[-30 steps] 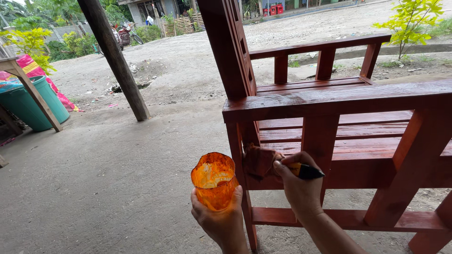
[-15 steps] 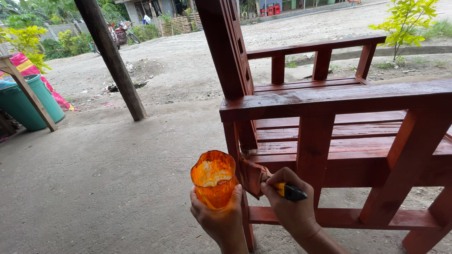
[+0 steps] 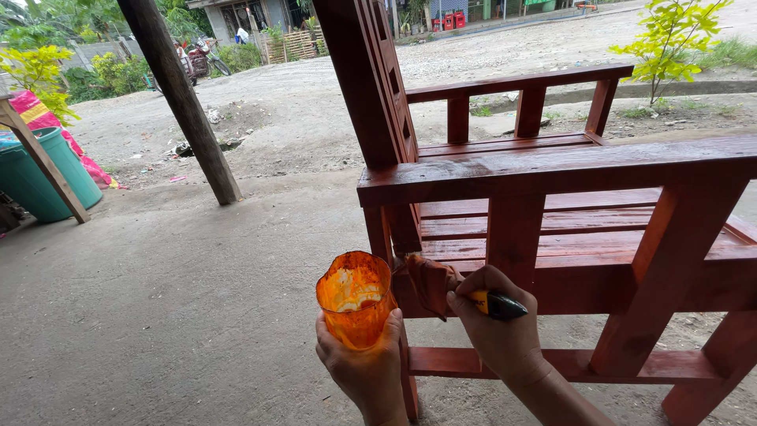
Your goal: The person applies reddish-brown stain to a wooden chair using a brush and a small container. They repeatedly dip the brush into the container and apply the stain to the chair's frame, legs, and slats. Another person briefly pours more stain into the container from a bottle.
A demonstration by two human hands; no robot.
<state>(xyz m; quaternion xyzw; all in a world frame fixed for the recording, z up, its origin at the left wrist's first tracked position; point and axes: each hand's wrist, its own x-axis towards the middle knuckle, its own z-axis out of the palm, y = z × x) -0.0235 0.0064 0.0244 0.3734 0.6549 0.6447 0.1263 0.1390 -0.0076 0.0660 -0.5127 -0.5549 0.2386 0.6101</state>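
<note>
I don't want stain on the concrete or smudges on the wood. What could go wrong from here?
1. The left hand holds the open orange cup with no lid; tipped, it could spill onto the concrete floor.
2. The loaded brush in the right hand works at the side of the red wooden chair, above bare floor; drips may land there.
3. The armrest looks glossy, possibly wet, so a forearm could smudge it.

Bare concrete floor fills the lower left of the frame, open up to the leaning wooden post and green bin. At right, the red wooden bench blocks passage: its armrest, uprights and lower rail leave only narrow gaps between slats.
</note>
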